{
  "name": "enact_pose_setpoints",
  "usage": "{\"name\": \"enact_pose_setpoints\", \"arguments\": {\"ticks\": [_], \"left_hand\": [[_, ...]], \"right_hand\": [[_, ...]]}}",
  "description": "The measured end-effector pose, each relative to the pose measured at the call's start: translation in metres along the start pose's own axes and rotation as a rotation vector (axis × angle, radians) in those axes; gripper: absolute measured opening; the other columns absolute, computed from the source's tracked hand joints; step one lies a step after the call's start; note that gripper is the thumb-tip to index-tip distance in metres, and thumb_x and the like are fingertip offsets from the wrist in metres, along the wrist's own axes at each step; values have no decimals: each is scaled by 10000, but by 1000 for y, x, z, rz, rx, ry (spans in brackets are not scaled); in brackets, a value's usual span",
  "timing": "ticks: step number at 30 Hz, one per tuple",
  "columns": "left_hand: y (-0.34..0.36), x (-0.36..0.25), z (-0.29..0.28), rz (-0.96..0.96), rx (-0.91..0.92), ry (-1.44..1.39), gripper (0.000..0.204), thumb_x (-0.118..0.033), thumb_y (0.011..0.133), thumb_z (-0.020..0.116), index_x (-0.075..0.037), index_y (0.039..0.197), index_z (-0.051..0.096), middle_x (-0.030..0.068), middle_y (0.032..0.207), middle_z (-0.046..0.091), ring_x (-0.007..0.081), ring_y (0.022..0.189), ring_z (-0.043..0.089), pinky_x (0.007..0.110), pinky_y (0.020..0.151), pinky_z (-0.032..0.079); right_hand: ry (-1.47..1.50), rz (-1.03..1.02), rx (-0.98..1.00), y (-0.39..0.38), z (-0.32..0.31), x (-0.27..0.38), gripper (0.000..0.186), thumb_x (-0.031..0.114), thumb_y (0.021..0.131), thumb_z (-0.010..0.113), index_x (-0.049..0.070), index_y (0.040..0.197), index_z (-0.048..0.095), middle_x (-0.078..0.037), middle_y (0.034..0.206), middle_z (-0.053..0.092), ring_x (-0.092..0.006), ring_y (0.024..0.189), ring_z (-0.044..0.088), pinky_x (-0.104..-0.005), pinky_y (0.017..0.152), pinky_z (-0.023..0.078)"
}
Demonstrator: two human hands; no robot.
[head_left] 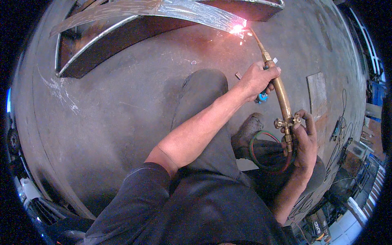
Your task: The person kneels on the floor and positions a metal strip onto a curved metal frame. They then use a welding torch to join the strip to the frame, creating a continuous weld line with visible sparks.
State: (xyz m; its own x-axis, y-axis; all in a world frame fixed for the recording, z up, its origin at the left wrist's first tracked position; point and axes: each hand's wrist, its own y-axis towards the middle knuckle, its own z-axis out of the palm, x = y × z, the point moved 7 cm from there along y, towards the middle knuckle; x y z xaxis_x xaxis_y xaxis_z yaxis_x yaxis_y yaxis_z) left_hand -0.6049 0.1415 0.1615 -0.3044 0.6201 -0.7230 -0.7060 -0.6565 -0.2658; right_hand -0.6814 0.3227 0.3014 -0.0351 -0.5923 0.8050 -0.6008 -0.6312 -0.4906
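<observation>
A brass gas torch (pixel 281 94) slants up and away from me, its thin bent tip pointing at the end of a curved metal strip (pixel 192 14). A bright pinkish-white glow with a few sparks covers the strip's end. My left hand (pixel 258 79) is wrapped round the torch's upper body. Below that palm shows a blue round-ended thing (pixel 262 97), too hidden to name. At the torch's lower end, by the valve knobs (pixel 297 119), my right hand (pixel 305 139) grips with thumb and fingers. A red and green hose (pixel 254 153) loops from the torch.
Beneath the strip stands a curved steel frame (pixel 110 47) on the grey floor (pixel 134 94). A flat metal plate (pixel 317 94) lies to the right, with cables (pixel 342 122) beyond it. Equipment and clutter line the right edge. My knee (pixel 204 87) is below the glow.
</observation>
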Motion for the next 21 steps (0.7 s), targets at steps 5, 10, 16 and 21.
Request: {"name": "enact_pose_setpoints", "arguments": {"ticks": [5,10,16,21], "left_hand": [[0,-1,0,-47,31,41,260,-290,1049,662,-40,995,618,30,778,619,94,592,577,263,484,488],[-3,-3,-2,-23,-8,34,248,-259,1042,657,-25,983,601,32,753,604,92,561,559,269,473,469],[-1,2,-2,-37,-30,11,286,-281,1032,681,-1,1024,628,61,811,641,115,606,588,280,500,491],[-1,0,-2,-31,-41,2,291,-301,1033,685,-15,1047,634,61,827,656,120,624,602,282,517,498]], "right_hand": [[-25,-14,-12,3,-2,-1,459,193,1000,664,83,1412,497,-116,877,737,-147,552,658,-252,453,527],[5,9,-16,-1,0,1,398,106,951,692,95,1328,564,-115,888,715,-149,624,658,-281,525,537],[1,-9,-29,0,1,2,406,126,962,693,99,1333,529,-118,888,711,-151,598,652,-274,480,513],[-47,2,-51,0,1,3,409,154,975,673,100,1342,500,-104,825,693,-144,521,627,-255,396,452]]}}
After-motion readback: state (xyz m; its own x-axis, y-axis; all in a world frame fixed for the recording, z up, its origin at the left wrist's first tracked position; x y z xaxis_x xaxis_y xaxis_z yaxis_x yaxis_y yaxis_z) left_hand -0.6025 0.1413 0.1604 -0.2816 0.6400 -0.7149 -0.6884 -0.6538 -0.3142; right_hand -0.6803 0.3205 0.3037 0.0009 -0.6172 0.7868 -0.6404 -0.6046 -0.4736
